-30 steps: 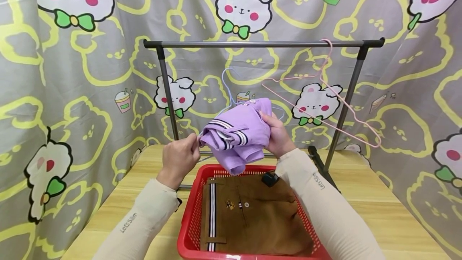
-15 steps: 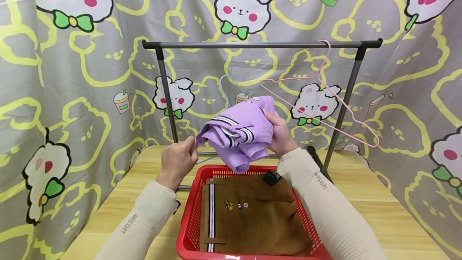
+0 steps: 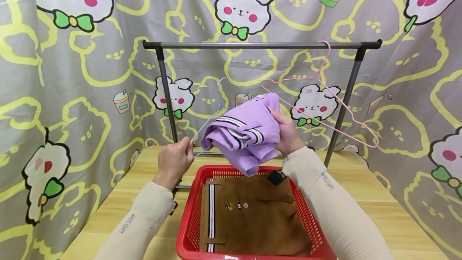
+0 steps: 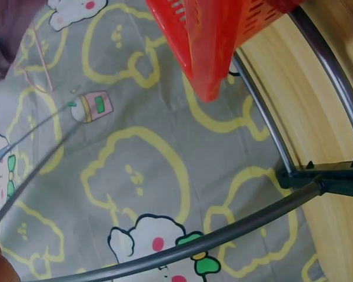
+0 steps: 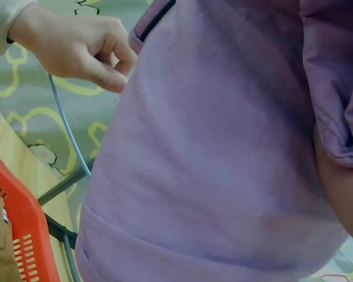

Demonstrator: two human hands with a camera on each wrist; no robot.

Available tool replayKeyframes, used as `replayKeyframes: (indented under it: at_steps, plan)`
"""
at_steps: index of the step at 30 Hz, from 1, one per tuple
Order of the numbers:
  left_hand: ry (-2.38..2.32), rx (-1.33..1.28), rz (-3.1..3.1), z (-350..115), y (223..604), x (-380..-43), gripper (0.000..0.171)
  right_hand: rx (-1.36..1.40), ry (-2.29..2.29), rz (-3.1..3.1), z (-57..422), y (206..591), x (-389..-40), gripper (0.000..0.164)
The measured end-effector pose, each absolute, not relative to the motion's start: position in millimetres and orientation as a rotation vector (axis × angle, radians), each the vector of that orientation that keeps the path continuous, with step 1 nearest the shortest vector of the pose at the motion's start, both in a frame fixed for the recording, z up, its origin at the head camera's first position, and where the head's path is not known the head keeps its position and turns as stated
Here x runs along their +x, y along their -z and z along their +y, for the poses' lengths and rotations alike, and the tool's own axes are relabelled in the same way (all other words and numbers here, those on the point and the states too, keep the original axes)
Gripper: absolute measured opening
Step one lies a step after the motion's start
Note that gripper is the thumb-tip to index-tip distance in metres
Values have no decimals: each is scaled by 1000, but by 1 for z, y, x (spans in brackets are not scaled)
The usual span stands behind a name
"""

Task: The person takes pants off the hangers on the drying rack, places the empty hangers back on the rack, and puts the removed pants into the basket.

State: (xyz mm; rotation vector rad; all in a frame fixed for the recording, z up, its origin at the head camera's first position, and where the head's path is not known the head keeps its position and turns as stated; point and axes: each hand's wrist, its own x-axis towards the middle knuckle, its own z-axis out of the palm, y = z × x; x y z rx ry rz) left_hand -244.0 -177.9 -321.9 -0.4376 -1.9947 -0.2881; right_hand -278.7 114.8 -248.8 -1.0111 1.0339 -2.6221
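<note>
The left hand (image 3: 175, 160), fingers pinched on the blue wire hanger (image 3: 207, 125), has drawn it out leftward from the purple garment (image 3: 245, 134), which the right hand (image 3: 286, 132) has lifted slightly, fingers clamped on it, above the table's far edge. The red basket (image 3: 191, 216) below holds a folded brown garment (image 3: 252, 216).

Basket near on the table, rack behind it, garment held between

A basket (image 3: 191, 208) is set near on the table (image 3: 379, 196), and a folded garment (image 3: 249, 216) is laid in it. The rack (image 3: 252, 45) is placed behind the basket, toward the far curtain (image 3: 65, 91); a hanger (image 3: 321, 99) is hung at the right end of its bar. Above the far edge of the basket a bundled garment (image 3: 245, 132) is held, with the right hand (image 3: 288, 132) at its right. A wire hanger (image 3: 207, 125) is pinched by the left hand (image 3: 175, 162) just left of the bundle.
</note>
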Motion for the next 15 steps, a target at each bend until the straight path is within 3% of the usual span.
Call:
replayKeyframes:
  at_steps: [15]
  plan:
    - [334,-399,-2051,-181,314,-240,29,-1008,2520,1153,128,263,-279,29]
